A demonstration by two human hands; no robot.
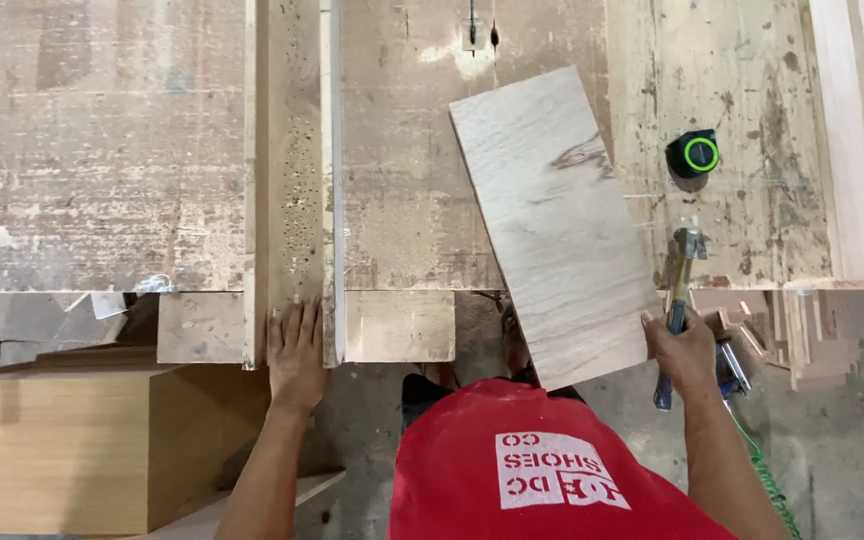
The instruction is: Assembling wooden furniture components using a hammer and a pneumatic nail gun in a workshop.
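My left hand (pixel 297 352) lies flat, fingers together, on the near end of a long narrow wooden fence board (pixel 292 170) that runs away across the worn workbench (pixel 102 150). My right hand (pixel 685 350) grips the blue handle of a hammer (pixel 679 300), whose metal head points away over the bench edge. Just left of that hand lies a pale rectangular wood panel (pixel 557 225), tilted, with its near corner overhanging the bench edge. I wear a red shirt.
A black and green tape measure (pixel 693 154) sits on the bench beyond the hammer. A saw slot (pixel 472 25) shows at the far edge. A brown wooden box (pixel 62 445) stands at lower left. Wood offcuts (pixel 802 330) pile at the right; a green hose (pixel 767 480) trails on the floor.
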